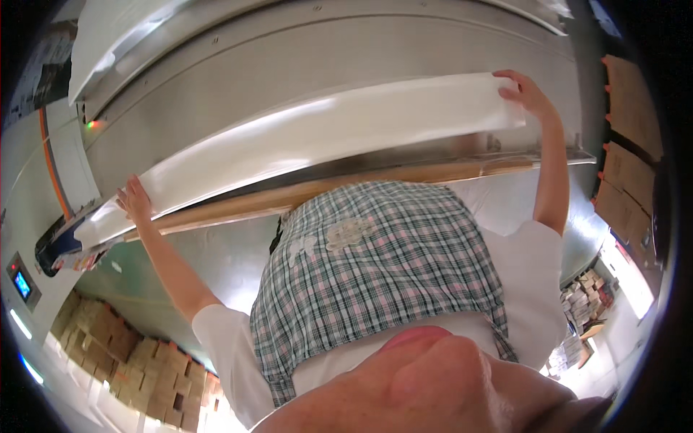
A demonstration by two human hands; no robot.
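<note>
A long, glossy white sheet (325, 128), apparently folded into a strip, stretches across the metal work surface (433, 47) in front of me. My left hand (135, 200) rests on it towards the left end, fingers stretched out and slightly apart. At the far right end, my right hand (525, 95) grips the sheet's corner, with the fingers at its upper edge and the thumb lower down on it. The sheet's left tip extends past my left hand. Whether it has one layer or more, I cannot tell.
A wooden strip (310, 193) runs along the near edge, close to my checked apron (390, 267). Small lights (92, 124) glow on the machine at left, and a lit control panel (22, 284) is lower left. Cardboard boxes (162, 382) are stacked lower left; more cartons (629, 177) stand right.
</note>
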